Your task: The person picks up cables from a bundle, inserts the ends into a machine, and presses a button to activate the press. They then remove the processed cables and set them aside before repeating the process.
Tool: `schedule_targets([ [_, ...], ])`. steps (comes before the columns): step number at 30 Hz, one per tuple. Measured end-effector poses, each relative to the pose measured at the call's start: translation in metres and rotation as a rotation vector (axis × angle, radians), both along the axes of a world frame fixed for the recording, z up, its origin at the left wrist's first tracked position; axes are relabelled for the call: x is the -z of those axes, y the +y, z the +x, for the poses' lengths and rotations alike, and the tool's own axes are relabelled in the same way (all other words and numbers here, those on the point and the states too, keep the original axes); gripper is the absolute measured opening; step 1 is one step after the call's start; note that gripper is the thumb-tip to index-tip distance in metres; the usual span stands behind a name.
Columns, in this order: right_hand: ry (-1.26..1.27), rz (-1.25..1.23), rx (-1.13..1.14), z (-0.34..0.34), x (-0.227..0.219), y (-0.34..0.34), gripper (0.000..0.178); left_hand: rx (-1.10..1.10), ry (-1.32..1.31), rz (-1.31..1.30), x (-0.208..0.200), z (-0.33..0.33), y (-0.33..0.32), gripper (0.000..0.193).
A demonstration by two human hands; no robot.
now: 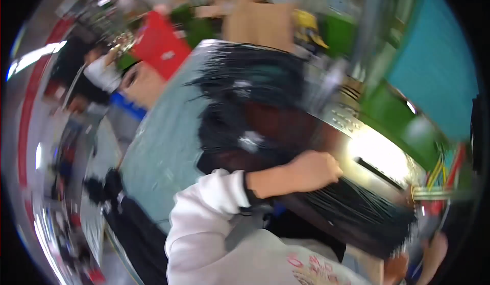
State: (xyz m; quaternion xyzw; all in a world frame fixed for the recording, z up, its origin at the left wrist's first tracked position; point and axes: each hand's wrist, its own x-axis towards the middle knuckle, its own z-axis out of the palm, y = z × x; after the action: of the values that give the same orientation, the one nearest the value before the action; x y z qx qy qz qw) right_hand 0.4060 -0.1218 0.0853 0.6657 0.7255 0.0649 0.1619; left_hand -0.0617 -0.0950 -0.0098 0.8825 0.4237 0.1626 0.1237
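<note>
I see one hand (314, 170) at the centre, curled into a fist on a thick bundle of thin black wires (352, 208); the motion blur keeps me from saying for sure whether it is the left or the right, so I call neither. Its forearm runs left into a white sweatshirt sleeve (204, 208) with a dark band at the wrist. The wire bundle fans down and right from the fist toward the lower right, and more black strands (245, 76) spread up over the grey-green worktop (163, 152), near its far edge. Just right of the fist I get a bright, glaring metal panel with a dark slot (380, 165), beside the worktop's right edge. Further right, coloured wires, yellow and red (441, 170), hang against a teal wall (439, 65). At the top left, past the worktop's far corner, a red sheet-like shape (161, 42) shows, blurred. Everything smears heavily; finer detail escapes me.
</note>
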Motion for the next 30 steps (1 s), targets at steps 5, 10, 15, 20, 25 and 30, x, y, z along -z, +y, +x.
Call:
schedule_targets([
  [5,0.785,-0.048,-0.475,-0.121,0.046,0.077,0.029,-0.232,-0.193,-0.311,-0.010,-0.017,0.006,0.019],
  [10,0.854,-0.105,-0.484,-0.125,0.121,0.125,0.039,-0.301,-0.414,-0.485,-0.013,-0.007,0.015,0.019],
  [15,1.121,-0.224,-0.371,-0.150,0.063,0.094,0.036,-0.006,-0.190,-0.789,-0.048,0.033,0.031,0.018],
  [20,0.917,-0.130,-0.441,-0.133,0.067,0.034,0.034,0.303,-0.143,-0.954,-0.051,0.112,0.063,0.025],
  [25,0.569,0.399,-0.348,-0.064,0.073,0.015,0.038,0.365,-0.307,-1.550,-0.053,0.121,0.040,0.029],
  [30,0.600,0.367,-0.774,-0.128,0.054,0.033,0.027,0.114,-0.953,-1.645,-0.034,0.145,-0.033,0.032],
])
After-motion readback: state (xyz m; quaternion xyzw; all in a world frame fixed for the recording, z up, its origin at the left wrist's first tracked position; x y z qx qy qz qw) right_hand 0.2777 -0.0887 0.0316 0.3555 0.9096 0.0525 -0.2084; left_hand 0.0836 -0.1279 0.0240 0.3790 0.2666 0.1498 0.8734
